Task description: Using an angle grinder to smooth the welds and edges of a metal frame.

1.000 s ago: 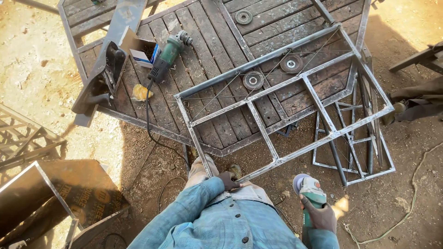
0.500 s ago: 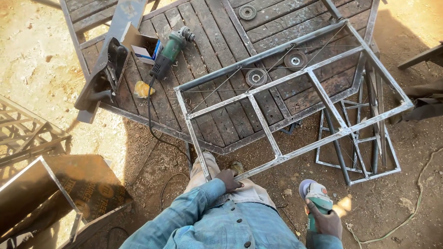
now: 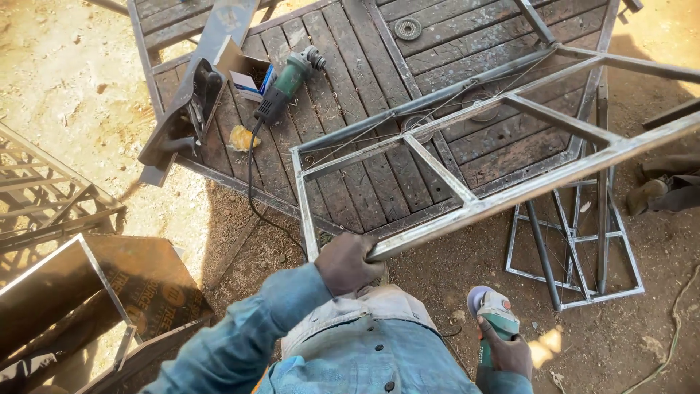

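Outdoor dirt yard; a dark slatted metal panel (image 3: 467,138) is lying flat on the ground. I am seeing the left hand (image 3: 348,263) closing around the near corner of a welded steel frame (image 3: 467,208), which is tilting up over the panel, far end raised. The right hand (image 3: 507,354) is gripping a green grinder (image 3: 490,314) low beside the hip, well apart from the frame. A second grinder (image 3: 286,86) is resting on the panel beside a small box (image 3: 246,71); two discs (image 3: 407,29) are lying farther back
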